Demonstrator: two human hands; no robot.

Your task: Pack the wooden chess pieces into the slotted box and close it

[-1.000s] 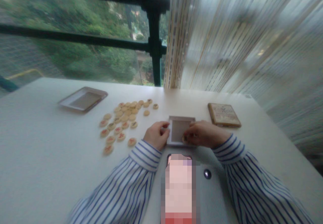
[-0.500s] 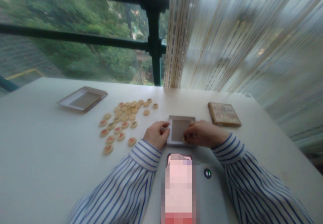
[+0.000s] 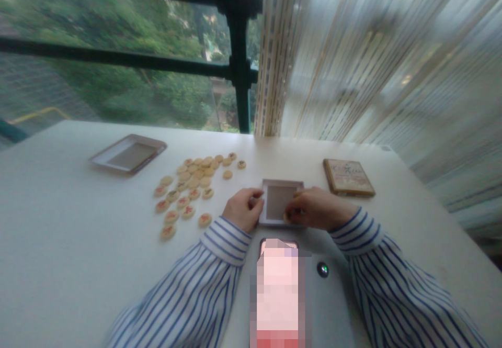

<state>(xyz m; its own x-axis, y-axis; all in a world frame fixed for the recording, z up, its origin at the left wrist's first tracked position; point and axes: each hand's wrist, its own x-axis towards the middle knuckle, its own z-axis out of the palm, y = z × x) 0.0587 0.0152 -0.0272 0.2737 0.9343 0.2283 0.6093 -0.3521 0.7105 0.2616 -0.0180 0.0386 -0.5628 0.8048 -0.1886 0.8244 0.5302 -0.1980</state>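
Observation:
A shallow open box (image 3: 282, 181) lies in front of me, its inner floor brown and its rim pale. At its left wall, my left hand (image 3: 243, 209) has its fingers curled on the edge. My right hand (image 3: 319, 209) reaches over the right side and pinches a round wooden xiangqi piece (image 3: 286, 216) low inside the box, near the front wall. The fingers partly cover that piece. To the left, many more xiangqi pieces (image 3: 194, 182) lie loose on the table, some showing red or dark characters, others plain side up.
A box lid or second shallow tray (image 3: 113, 170) stands at the far left of the white table (image 3: 78, 243). On the right lies a closed flat box (image 3: 349, 178) with dark writing. A phone (image 3: 278, 290), blurred out, and a small round dark object (image 3: 322, 269) are nearest me.
Almost nothing differs. The right hand keeps its pinch on the piece in the box, and the left hand stays at the left wall.

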